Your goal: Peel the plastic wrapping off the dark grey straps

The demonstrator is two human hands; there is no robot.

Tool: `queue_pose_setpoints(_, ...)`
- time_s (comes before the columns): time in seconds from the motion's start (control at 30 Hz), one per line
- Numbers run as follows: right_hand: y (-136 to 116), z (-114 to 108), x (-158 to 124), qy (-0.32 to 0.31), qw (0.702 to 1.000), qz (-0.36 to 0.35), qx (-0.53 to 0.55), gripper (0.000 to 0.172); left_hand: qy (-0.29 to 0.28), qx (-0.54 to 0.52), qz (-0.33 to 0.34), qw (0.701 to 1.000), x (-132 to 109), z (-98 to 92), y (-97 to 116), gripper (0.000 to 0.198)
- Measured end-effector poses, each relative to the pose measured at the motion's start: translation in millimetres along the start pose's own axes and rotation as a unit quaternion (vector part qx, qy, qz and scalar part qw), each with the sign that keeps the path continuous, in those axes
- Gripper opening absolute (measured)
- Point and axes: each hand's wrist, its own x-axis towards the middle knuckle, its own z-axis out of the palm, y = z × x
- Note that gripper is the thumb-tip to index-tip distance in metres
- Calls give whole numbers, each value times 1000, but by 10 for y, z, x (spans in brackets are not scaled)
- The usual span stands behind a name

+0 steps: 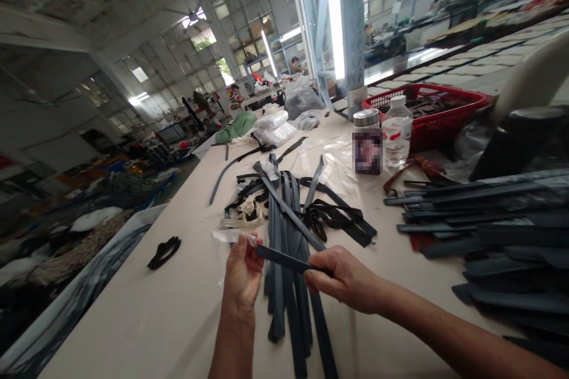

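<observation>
Head view recorded a dark strap (284,260) stretched taut above the table (186,308), left hand (242,275) and right hand (342,278) each pinching an end, apparently to peel clear film (231,237) from it.

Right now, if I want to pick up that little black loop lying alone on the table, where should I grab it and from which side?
Probably pinch the black loop at its upper right end from above. It lies flat on the bare table, well left of the left hand, with nothing crowding it.
</observation>
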Motion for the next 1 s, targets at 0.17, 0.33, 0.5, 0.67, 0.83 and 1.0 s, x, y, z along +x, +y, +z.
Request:
queue_pose_setpoints(0.17,63,48,33,42,997,0,-62,28,-17,4,2,1000,-5,-48,-77,14)
queue_pose_setpoints(0.33,77,68,28,69,990,-24,-121,29,-35,10,20,999,14,-94,-111,14)
queue_pose_setpoints(0.5,95,87,29,62,989,-24,-131,30,-50,36,23,998,-114,-79,-191,44)
queue_pose_setpoints(0.67,33,149,18,68,986,-31,-150,32,-77,59,-24,995,-399,-101,-493,41)
queue_pose_setpoints(0.83,-30,70,-32,51,988,-27,-141,16,6,18,-27,999,-215,-486,-336,21)
queue_pose_setpoints(1.0,-127,94,26,42,985,-4,-165,13,-11,8,-65,998,-84,-743,-162,16)
